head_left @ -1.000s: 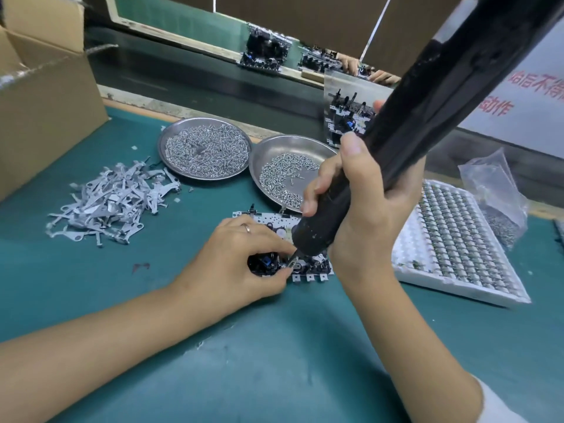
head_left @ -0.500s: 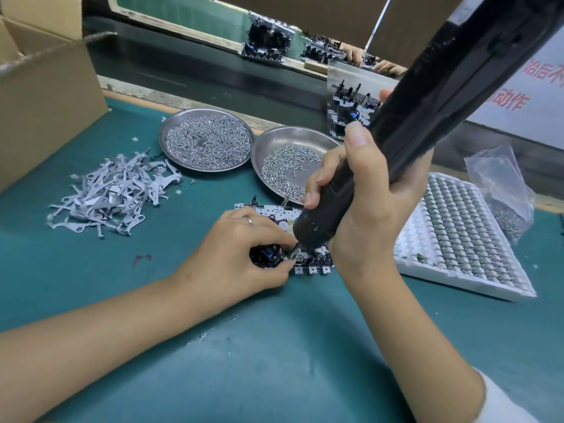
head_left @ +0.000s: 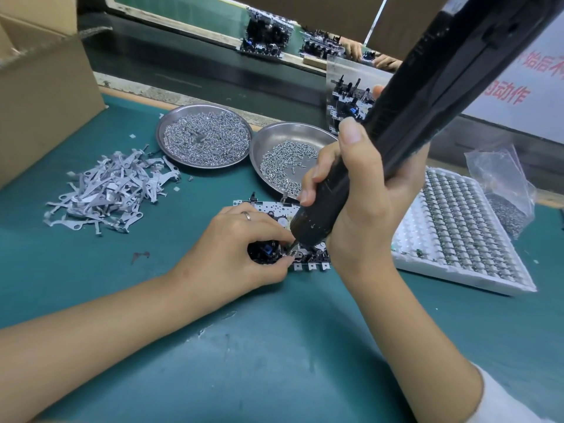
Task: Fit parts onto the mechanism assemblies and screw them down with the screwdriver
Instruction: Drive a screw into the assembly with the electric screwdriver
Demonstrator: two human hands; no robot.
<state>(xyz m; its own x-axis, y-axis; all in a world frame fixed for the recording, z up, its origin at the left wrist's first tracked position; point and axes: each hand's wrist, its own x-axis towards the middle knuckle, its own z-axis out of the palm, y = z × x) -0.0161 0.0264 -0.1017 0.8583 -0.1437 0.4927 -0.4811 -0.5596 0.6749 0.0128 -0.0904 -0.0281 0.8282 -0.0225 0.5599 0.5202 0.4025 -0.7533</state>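
Observation:
A white and black mechanism assembly (head_left: 271,209) lies flat on the green mat in the middle. My left hand (head_left: 235,248) presses down on its front left part, thumb and fingertips pinched beside the screwdriver's tip. My right hand (head_left: 360,193) is wrapped around a long black electric screwdriver (head_left: 427,96), which slants down from the upper right; its bit touches the assembly's front edge between my hands. Most of the assembly is hidden under my hands.
Two round metal dishes of screws (head_left: 204,137) (head_left: 287,163) stand behind the assembly. A pile of grey metal levers (head_left: 110,190) lies left. A white tray of small parts (head_left: 451,230) and a plastic bag (head_left: 500,190) sit right. A cardboard box (head_left: 39,96) is far left.
Both hands and the screwdriver keep the same hold and position on the assembly; only the camera view has drifted a little.

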